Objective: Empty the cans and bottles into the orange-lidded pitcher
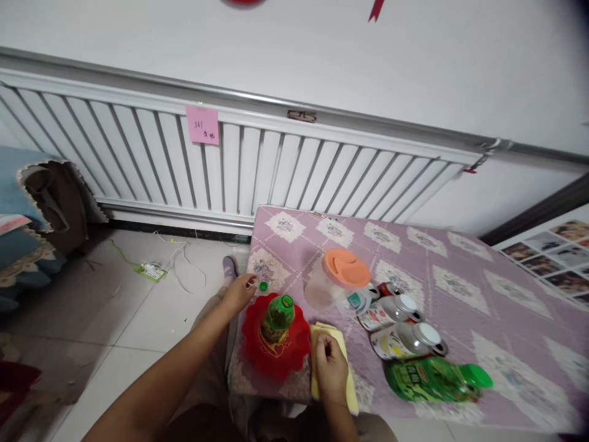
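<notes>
My left hand [242,293] is at the table's left edge, its fingertips slightly apart and nothing visible between them. Just right of those fingertips lies a small green bottle cap [263,286]. An uncapped green plastic bottle [280,314] stands upright in a red scalloped dish [298,350]. Over a folded yellow cloth [350,393], my right hand [332,367] rests with curled fingers; whatever they may hold is hidden.
Behind the cloth stands a clear container with an orange lid [346,267]. Several bottles and cans lie to the right, among them a green bottle [432,379] with its cap on. A white radiator [267,166] runs behind the patterned tablecloth [409,258]. A power strip [151,271] lies on the floor.
</notes>
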A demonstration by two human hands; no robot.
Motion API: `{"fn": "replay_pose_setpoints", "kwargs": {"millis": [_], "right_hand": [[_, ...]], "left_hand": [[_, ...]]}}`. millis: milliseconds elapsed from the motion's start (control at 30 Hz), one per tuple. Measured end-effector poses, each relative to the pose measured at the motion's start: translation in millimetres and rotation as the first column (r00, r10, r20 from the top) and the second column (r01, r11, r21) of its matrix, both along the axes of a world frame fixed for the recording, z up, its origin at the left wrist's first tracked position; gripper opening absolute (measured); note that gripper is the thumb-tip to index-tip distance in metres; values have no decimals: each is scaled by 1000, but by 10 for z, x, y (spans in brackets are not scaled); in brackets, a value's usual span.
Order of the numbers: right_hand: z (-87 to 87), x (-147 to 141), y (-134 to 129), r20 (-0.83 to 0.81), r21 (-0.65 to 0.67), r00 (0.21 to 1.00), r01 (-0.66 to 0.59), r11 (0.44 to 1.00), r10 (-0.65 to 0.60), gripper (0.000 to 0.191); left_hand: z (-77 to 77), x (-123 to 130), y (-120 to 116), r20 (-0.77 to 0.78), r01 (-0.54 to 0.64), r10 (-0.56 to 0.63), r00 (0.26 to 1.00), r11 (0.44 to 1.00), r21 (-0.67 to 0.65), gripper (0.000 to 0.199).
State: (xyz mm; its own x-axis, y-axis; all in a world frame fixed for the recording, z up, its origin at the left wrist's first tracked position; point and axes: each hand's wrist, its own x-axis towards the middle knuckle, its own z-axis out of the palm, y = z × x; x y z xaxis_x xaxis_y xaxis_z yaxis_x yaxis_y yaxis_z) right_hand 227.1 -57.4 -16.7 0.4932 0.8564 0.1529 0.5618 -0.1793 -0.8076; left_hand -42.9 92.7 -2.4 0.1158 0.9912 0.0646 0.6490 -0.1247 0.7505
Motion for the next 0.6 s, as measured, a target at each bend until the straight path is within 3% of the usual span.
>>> {"fn": "replay_pose_setpoints", "kwargs": {"millis": [133, 333, 600], "right_hand": [[-8, -7, -10, 26, 5, 1000, 4, 1000, -4, 41], [-48, 6, -14, 49, 17, 999, -12, 1000, 12, 40], [-45, 10, -34, 58, 22, 998, -20, 1000, 19, 39]], "left_hand": [[-40, 121, 241, -107, 107, -110, 988, 994, -29, 41], [-88, 220, 397, -216, 217, -235, 948, 970, -106, 36], [-66, 250, 401, -141, 140, -154, 978, 984, -107, 21]]}}
